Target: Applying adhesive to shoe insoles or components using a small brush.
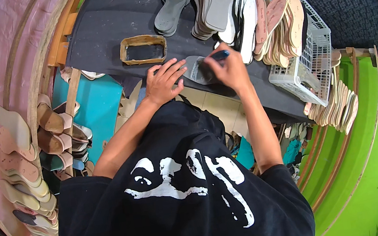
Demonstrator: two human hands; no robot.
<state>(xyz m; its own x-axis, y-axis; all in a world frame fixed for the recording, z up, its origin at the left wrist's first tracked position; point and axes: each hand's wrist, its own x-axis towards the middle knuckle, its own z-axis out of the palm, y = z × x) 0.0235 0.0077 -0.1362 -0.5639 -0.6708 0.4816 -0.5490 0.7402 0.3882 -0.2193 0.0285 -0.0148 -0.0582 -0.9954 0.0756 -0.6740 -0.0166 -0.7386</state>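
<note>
A grey shoe sole (195,70) lies flat near the front edge of the dark cloth-covered table (99,29). My left hand (163,81) rests at the sole's left end, fingers spread and holding nothing. My right hand (230,68) is closed round a dark tool with a blue top (220,55), held over the sole's right part. Blur and my fingers hide the tool's lower end, so its kind is unclear. Beyond my left hand stands a tan rectangular tub (142,40), dark inside.
Dark grey soles (172,7) lie at the back, beside stacks of grey soles (217,0), white soles (247,20) and beige insoles (295,13). A white plastic basket (308,53) sits at the right edge. Racks at left carry insoles (12,123) and shoes (51,118).
</note>
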